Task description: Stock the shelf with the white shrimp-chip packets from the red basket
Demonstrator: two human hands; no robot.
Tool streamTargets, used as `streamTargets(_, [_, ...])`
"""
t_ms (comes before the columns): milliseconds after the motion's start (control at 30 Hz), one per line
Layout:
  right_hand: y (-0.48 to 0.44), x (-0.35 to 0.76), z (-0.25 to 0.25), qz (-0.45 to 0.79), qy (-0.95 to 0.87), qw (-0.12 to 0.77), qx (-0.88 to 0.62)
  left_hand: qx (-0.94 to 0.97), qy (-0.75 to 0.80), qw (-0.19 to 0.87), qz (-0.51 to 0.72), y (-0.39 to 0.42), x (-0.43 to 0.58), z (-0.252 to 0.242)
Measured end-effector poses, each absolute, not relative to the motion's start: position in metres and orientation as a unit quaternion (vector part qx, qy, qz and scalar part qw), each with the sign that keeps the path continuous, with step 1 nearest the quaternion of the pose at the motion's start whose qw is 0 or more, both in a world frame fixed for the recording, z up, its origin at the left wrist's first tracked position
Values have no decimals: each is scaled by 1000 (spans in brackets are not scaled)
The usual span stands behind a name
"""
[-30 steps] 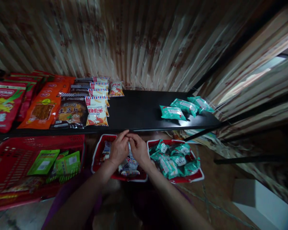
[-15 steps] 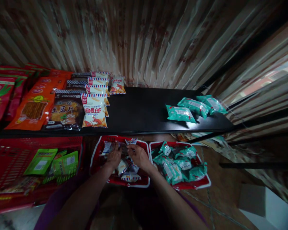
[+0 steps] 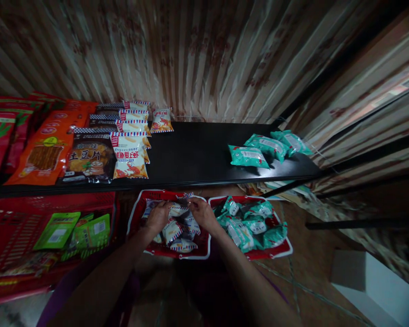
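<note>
Both my hands are inside a red basket (image 3: 204, 249) of white snack bags (image 3: 173, 230) with blue-and-red striped edges. My left hand (image 3: 158, 216) is at the basket's left, its fingers curled against a striped snack bag (image 3: 178, 210) that lies between my hands. On the other side, my right hand (image 3: 203, 215) has thumb and fingers drawn together at a striped bag edge (image 3: 185, 196) by the far rim. Dim light and the fingers partly hide the grip. Above, matching snack bags (image 3: 130, 155) stand in a row on the black shelf (image 3: 187, 156).
A second red basket (image 3: 288, 251) with teal packets (image 3: 238, 232) stands to the right. More teal packets (image 3: 248, 156) lie on the shelf. Left are potato-slice bags (image 3: 89, 156), orange bags (image 3: 44, 154) and a large red basket (image 3: 17, 222) with green pouches (image 3: 57, 230). The shelf edge overhangs the baskets.
My hands have shifted slightly within the basket and stand a little farther apart, with a striped snack bag showing more clearly between them. The whole view has moved slightly.
</note>
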State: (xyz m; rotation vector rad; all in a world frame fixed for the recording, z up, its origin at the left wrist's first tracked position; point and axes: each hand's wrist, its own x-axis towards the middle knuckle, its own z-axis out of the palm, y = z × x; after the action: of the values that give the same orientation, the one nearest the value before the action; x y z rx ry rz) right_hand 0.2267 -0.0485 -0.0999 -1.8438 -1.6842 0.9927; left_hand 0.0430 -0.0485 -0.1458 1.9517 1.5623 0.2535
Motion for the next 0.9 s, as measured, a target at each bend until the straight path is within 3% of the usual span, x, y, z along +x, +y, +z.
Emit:
streamTargets(267, [-58, 237, -89, 447, -568, 296, -624, 677, 605, 385, 165, -56, 26, -84])
streamTargets(433, [-65, 238, -83, 610, -427, 364, -560, 629, 582, 469, 213, -55, 26, -73])
streamTargets(633, [-66, 236, -74, 686, -398, 392, -466, 598, 536, 526, 281, -49, 31, -62])
streamTargets(900, [-61, 232, -51, 659, -410, 438, -453, 540, 493, 554, 398, -30, 43, -47])
